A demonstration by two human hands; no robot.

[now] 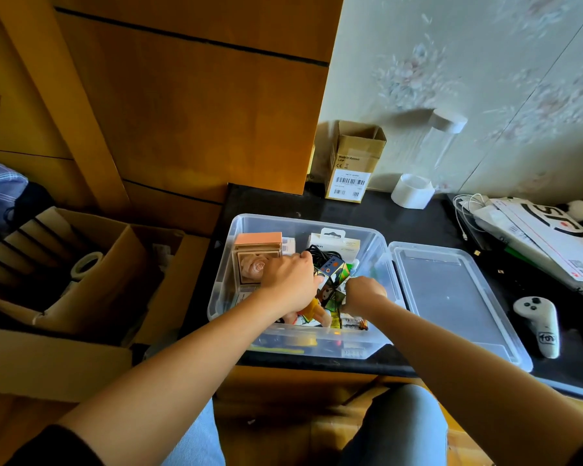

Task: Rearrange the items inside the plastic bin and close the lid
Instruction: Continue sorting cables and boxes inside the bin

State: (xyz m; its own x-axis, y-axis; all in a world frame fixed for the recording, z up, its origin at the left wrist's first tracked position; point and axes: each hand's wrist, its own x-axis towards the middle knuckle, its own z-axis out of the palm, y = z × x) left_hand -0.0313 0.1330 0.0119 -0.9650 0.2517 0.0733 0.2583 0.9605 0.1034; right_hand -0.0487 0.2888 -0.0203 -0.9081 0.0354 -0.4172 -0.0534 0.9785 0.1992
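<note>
Clear rectangular plastic bin (231,250) sits at the near edge of the dark surface (418,227), toward its left end, open and crowded. I judge I am in the rearranging step: both my hands are down among the contents and the lid is not yet on.

My left hand (288,280) reaches across the middle of the bin with its fingers curled over the far side, out of my sight; I cannot tell what they pinch, only that they meet the black tangled cord (323,255) and the folding picture cube puzzle (332,275). My right hand (366,290) is knuckles-up just right of the puzzle, fingers tucked under and hidden, so whether they grip it I cannot tell.

Against the bin's left wall stands a pink gift box with a carved rose (256,260); along the far wall stand white retail packs (334,242); by the near wall lie a small yellow-clad doll (313,312) and flat packets.

The clear flat plastic lid (458,297) lies on the surface just right of the bin, touching its rim.

Next, as I see it, the puzzle and cord need settling below the rim, so nothing stands proud, before I bring the lid across and press it down evenly.
</note>
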